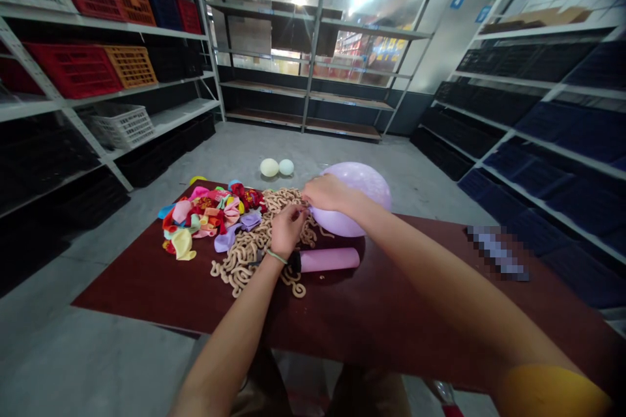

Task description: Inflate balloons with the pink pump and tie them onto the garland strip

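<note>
An inflated light purple balloon [359,192] rests over the dark red table, its neck end turned left toward my hands. My right hand [327,192] is closed at that neck end, in front of the balloon's left side. Just left and below, my left hand [288,228] pinches at the same neck, thumb and fingers together. Beneath my left wrist lies a pink hand pump [328,260] with a black end. Tan curly, squiggle-shaped pieces [244,254] are heaped under and around my left hand. Fingers partly hide the balloon's neck.
Uninflated balloons [205,215] in many colours lie piled at the table's left. Two small inflated balloons, one cream [268,167] and one pale green [286,167], sit on the floor beyond. A blurred-out object [497,252] lies at the table's right. Shelves with crates [73,68] stand around.
</note>
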Available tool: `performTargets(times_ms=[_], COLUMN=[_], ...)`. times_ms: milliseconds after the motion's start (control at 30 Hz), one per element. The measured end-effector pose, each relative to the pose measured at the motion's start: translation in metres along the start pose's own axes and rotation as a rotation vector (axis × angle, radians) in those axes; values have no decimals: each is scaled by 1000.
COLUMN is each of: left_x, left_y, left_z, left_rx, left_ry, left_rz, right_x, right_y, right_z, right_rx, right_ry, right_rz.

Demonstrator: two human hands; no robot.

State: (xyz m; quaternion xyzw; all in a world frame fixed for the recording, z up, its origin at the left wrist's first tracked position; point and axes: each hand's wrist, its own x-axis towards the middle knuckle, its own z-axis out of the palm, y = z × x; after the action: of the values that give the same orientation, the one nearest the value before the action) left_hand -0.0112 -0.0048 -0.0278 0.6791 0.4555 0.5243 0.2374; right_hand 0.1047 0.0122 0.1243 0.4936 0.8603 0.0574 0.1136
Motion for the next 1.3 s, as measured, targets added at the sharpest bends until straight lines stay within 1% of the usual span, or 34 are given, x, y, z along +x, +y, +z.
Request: performTargets(times_ms=[100,200,300,433,533,600,667,767,900,1000,1100,1200,1300], left_x=[1,1,0,0,0,1,3,6,9,8,8,7,5], left_y=[-1,-2,-1,2,2,0,-3,-5,-1,4,7,9,11], left_z=[1,2,1,0,-1,-1,-1,0,3,4,4,3,2], left_rx=[-31,-61,-79,-109,-141,-164,-226,-429,-747,-858,-941,-1004,-1021], left_ry=[41,75,62,63,66,63,63,83,90,99,107,86,70], left_rz=[59,115,118,91,5,-92,-201,-370,-572,-642,-690,-706,-695], right_x=[-4,-6,-7,-2,1,1,-3,-16,-35,-44,-50,-55,-58], right_y=[1,3,6,11,14,15,14,9,-4,-9,-7,0,3], right_z=[3,6,9,19,25,25,22,15,9,14,24,38,54], right_rx=[18,27,44,65,77,87,82,47,53,37,-52,-117,-110], right_ry=[30,109,187,215,217,230,276,345,313,319,374,456,497], right_rz=[-55,-52,-54,-115,-174,-208,-224,-203,-133,-123,-152,-92,-40])
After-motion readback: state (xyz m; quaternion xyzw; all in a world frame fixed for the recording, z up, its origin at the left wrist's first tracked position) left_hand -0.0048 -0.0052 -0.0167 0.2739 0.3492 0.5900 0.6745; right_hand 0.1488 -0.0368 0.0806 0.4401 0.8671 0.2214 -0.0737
